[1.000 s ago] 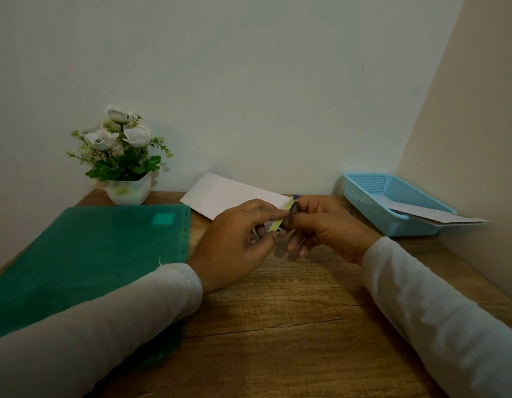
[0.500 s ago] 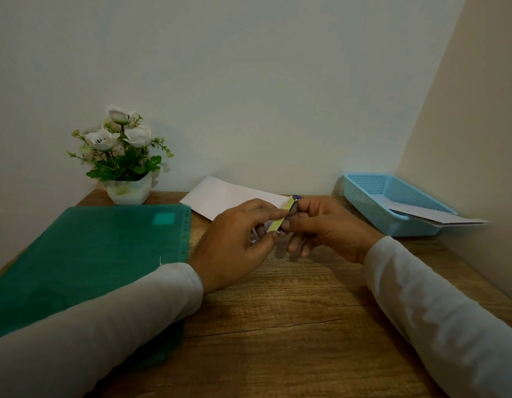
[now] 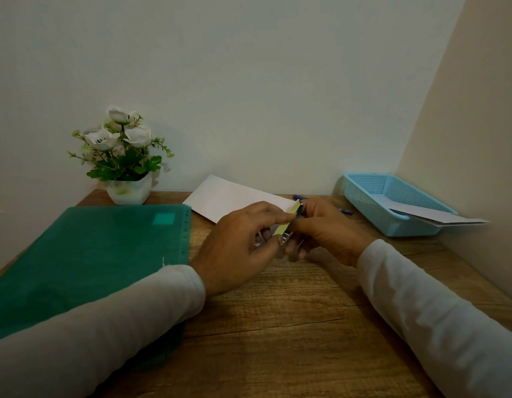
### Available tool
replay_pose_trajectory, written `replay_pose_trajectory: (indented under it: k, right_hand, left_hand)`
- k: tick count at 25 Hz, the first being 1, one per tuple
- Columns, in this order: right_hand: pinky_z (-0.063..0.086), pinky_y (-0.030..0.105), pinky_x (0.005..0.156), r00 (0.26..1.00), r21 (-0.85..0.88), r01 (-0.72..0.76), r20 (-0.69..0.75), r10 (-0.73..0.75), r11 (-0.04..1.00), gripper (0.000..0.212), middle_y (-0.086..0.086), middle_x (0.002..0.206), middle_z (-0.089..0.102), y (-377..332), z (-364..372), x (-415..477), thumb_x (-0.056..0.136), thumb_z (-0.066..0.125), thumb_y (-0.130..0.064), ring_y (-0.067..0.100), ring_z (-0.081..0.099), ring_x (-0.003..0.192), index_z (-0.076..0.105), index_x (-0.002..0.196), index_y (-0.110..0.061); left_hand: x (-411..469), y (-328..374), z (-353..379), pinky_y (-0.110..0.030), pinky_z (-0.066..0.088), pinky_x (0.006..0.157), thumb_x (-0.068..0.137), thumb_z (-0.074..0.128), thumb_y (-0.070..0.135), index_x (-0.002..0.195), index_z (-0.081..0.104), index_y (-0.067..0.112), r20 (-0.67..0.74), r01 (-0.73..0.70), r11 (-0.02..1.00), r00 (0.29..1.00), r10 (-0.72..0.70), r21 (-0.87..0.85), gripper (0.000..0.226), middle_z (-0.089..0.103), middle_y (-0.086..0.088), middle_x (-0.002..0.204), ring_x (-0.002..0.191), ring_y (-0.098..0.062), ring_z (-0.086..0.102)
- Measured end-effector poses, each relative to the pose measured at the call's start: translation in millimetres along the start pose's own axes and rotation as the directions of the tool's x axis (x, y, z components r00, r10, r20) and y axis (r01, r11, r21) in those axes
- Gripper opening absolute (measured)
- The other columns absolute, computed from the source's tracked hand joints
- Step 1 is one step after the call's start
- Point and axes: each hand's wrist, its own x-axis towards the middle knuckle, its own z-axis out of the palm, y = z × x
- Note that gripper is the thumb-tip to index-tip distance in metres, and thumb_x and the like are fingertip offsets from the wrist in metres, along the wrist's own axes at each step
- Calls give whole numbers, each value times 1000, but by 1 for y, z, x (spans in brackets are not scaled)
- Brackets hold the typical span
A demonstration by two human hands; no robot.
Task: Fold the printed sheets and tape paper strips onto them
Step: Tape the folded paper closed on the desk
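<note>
Over the middle of the wooden desk, my left hand (image 3: pixel 240 245) and my right hand (image 3: pixel 326 231) meet fingertip to fingertip. Between them stands a small yellow-green paper strip (image 3: pixel 287 221) with a dark end, pinched by both hands. Bits of white, perhaps tape or paper, show under the fingers; I cannot tell which. A folded white sheet (image 3: pixel 229 198) lies flat behind the hands, near the wall.
A green plastic folder (image 3: pixel 85 259) covers the desk's left side under my left sleeve. A white pot of flowers (image 3: pixel 125 162) stands at the back left. A blue basket (image 3: pixel 392 202) holding white sheets sits at the back right, with a blue pen (image 3: pixel 345 211) beside it.
Almost nothing has moved; both hands stay together on the strip, with only slight shifts of the fingers.
</note>
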Motion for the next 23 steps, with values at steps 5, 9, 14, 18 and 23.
replay_pose_trajectory:
  k: [5, 9, 14, 18, 23]
  right_hand:
    - [54, 29, 51, 994, 2, 9, -108, -9, 1000, 18, 16, 86, 77, 4, 6, 2, 102, 58, -8, 25, 70, 68, 68, 116, -5]
    - [58, 35, 61, 972, -61, 76, -216, -87, 995, 21, 13, 91, 78, -8, 0, 0, 106, 53, -16, 27, 73, 77, 72, 113, -13]
    - [54, 29, 61, 896, -11, 293, -345, -279, 956, 21, 4, 79, 72, -39, 1, -4, 104, 59, -23, 17, 65, 70, 77, 100, -12]
    - [46, 27, 60, 857, -7, 414, -334, -392, 910, 20, 2, 78, 71, -76, 7, -9, 99, 65, -28, 15, 61, 69, 80, 91, -20]
    - [59, 37, 85, 850, 113, 444, -366, -378, 889, 47, 2, 98, 74, -120, 8, -18, 97, 57, -58, 20, 69, 96, 76, 113, -18]
  left_hand:
    - [1, 4, -2, -14, 50, 82, 96, 63, 18, 138, 60, 22, 7, -8, 999, 1000, 9, -42, 42, 63, 16, 116, 96, 0, 61]
    - [11, 3, -16, -32, 59, 76, 99, 61, 25, 140, 55, 26, -59, 46, 996, 997, -50, -73, 42, 62, 14, 122, 97, -13, 63]
    - [34, -7, -54, -35, 42, 108, 93, 65, 33, 147, 46, 27, -139, 34, 983, 990, -8, 182, 57, 50, 8, 142, 132, -13, 45]
    - [52, 1, -83, -34, 43, 108, 93, 70, 34, 145, 50, 26, -83, 126, 986, 990, -117, 108, 56, 54, 6, 143, 130, -11, 49]
    - [63, 18, -98, -49, 60, 81, 101, 58, 30, 106, 73, 15, -77, 235, 948, 963, -257, -215, 22, 76, 0, 99, 89, -19, 72]
